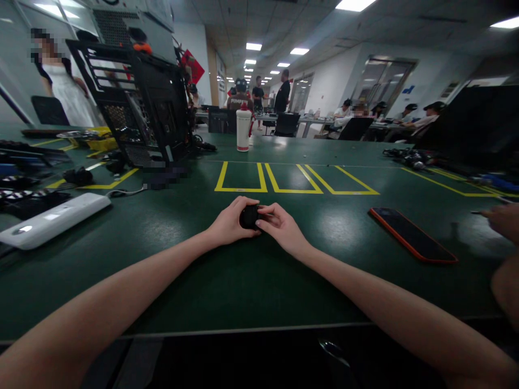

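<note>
A small round black object (pixel 248 217) is between my two hands, just above or on the green table (pixel 194 286); its exact kind cannot be made out. My left hand (pixel 232 221) curls around its left side, thumb below and fingers above. From the right, my right hand (pixel 281 225) pinches at its edge with thumb and fingertips. Whether the object rests on the tabletop is hidden by the fingers.
Yellow tape outlines (pixel 294 192) mark the table ahead. A white bottle (pixel 243 129) stands behind them. An orange-edged phone (pixel 411 235) lies right, near another person's hand (pixel 503 221). Left are a white power strip (pixel 57 219) and a black computer case (pixel 150 108).
</note>
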A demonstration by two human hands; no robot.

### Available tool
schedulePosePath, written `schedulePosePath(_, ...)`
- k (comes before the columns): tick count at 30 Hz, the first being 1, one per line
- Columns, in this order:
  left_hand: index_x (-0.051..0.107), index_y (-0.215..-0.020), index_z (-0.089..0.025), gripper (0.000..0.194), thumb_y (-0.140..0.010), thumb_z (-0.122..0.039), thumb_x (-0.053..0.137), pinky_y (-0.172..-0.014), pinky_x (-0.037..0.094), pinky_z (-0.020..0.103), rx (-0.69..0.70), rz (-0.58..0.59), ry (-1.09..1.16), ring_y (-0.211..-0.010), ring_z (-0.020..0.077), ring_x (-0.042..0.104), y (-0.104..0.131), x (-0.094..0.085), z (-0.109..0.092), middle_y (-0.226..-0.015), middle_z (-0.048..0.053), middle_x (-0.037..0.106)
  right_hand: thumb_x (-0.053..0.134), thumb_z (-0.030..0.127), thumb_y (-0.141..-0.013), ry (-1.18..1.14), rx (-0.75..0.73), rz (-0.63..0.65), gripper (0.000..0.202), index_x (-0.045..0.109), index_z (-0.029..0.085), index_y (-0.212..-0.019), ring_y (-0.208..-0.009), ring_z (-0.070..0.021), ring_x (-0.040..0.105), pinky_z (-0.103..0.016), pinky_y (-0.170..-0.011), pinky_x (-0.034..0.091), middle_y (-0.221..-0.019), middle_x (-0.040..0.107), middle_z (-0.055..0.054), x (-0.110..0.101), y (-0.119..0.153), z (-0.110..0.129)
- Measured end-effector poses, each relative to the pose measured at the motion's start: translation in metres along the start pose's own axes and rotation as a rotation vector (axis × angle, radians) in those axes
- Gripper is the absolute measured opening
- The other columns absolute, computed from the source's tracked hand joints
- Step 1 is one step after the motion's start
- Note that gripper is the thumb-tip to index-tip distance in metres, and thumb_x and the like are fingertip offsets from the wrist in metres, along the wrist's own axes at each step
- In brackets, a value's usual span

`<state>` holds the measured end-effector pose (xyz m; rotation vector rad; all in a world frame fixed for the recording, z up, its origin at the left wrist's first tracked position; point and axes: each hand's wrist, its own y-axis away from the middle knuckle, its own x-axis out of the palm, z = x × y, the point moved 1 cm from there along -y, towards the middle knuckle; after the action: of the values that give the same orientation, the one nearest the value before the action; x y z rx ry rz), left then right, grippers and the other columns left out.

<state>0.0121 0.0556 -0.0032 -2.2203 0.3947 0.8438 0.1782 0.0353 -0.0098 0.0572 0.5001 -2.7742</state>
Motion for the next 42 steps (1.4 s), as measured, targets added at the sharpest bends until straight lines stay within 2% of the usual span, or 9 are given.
schedulePosePath(3,0.041,-0.113,-0.023,0.062,-0.06,-0.03,0.071,-0.085,0.044,0.037,0.0,0.007,-0.008,-0.101,0.0215,0.051,-0.0001,-0.0002,0.0,-0.109,0.005,0.049,0.059,0.02,-0.074,0.042,-0.028,-0.015,0.015,0.053,0.02,-0.088,-0.099,-0.0162,0.057,-0.034,-0.091,0.046,-0.096,0.056,-0.001,-0.0004,-0.0012,-0.0005)
schedulePosePath(7,0.041,-0.112,-0.023,0.06,-0.061,-0.029,0.071,-0.084,0.044,0.036,-0.013,0.011,0.0,-0.1,0.0212,0.051,0.0,-0.0015,-0.0016,-0.108,0.005,0.05,0.061,0.017,-0.072,0.056,0.001,-0.038,0.03,0.051,0.022,-0.1,-0.105,-0.0174,0.055,-0.036,-0.095,0.043,-0.106,0.056,-0.003,-0.0024,-0.0033,-0.0037)
schedulePosePath(10,0.042,-0.112,-0.023,0.059,-0.06,-0.028,0.071,-0.084,0.044,0.037,-0.014,0.011,0.009,-0.1,0.0213,0.051,0.0003,-0.0022,-0.0027,-0.108,0.005,0.05,0.06,0.017,-0.072,0.056,0.032,-0.008,0.035,0.051,0.02,-0.105,-0.109,-0.019,0.053,-0.039,-0.098,0.04,-0.112,0.055,-0.005,-0.0032,-0.0036,-0.0051)
schedulePosePath(15,0.042,-0.112,-0.023,0.06,-0.06,-0.026,0.071,-0.084,0.044,0.037,-0.007,0.006,0.009,-0.1,0.0212,0.051,0.0004,-0.0025,-0.0031,-0.108,0.005,0.05,0.062,0.016,-0.071,0.005,0.019,0.01,0.03,0.051,0.02,-0.099,-0.107,-0.0172,0.054,-0.035,-0.097,0.042,-0.105,0.057,-0.003,-0.0018,-0.0017,-0.0036)
schedulePosePath(21,0.041,-0.114,-0.023,0.061,-0.06,-0.03,0.071,-0.084,0.044,0.037,-0.013,0.012,0.001,-0.101,0.0218,0.051,-0.0001,-0.0018,-0.002,-0.109,0.006,0.05,0.059,0.019,-0.074,0.018,-0.005,-0.015,0.017,0.052,0.02,-0.09,-0.1,-0.0159,0.057,-0.034,-0.092,0.045,-0.096,0.055,-0.001,-0.001,-0.0015,-0.0024)
schedulePosePath(28,0.042,-0.112,-0.023,0.06,-0.06,-0.027,0.071,-0.086,0.043,0.038,-0.007,0.015,0.008,-0.101,0.0214,0.051,0.0002,-0.0016,-0.0028,-0.109,0.005,0.05,0.059,0.016,-0.073,0.05,0.035,-0.003,0.035,0.05,0.02,-0.106,-0.106,-0.0172,0.054,-0.036,-0.096,0.042,-0.11,0.055,-0.005,-0.0023,-0.0033,-0.0036)
schedulePosePath(33,0.041,-0.112,-0.023,0.06,-0.06,-0.027,0.071,-0.086,0.043,0.037,-0.008,0.002,0.007,-0.101,0.0207,0.05,0.0003,-0.0007,-0.0019,-0.109,0.005,0.05,0.062,0.014,-0.069,0.004,0.019,0.013,0.033,0.051,0.021,-0.099,-0.107,-0.0177,0.054,-0.036,-0.096,0.042,-0.105,0.056,-0.003,-0.0013,-0.0016,-0.0034)
schedulePosePath(39,0.042,-0.113,-0.023,0.061,-0.06,-0.029,0.071,-0.084,0.043,0.036,0.003,-0.005,0.005,-0.1,0.0205,0.051,-0.0003,-0.0009,-0.0006,-0.108,0.004,0.05,0.059,0.021,-0.074,0.047,-0.037,-0.024,0.018,0.054,0.02,-0.091,-0.1,-0.0159,0.056,-0.033,-0.092,0.045,-0.096,0.057,-0.001,-0.001,-0.0016,-0.0029)
schedulePosePath(42,0.042,-0.113,-0.023,0.061,-0.06,-0.03,0.071,-0.083,0.044,0.037,-0.001,-0.003,0.008,-0.099,0.021,0.051,-0.0004,-0.0016,-0.001,-0.107,0.004,0.05,0.059,0.021,-0.074,0.066,-0.039,-0.036,0.02,0.054,0.02,-0.094,-0.1,-0.0161,0.056,-0.034,-0.091,0.045,-0.098,0.057,-0.002,-0.002,-0.0027,-0.0032)
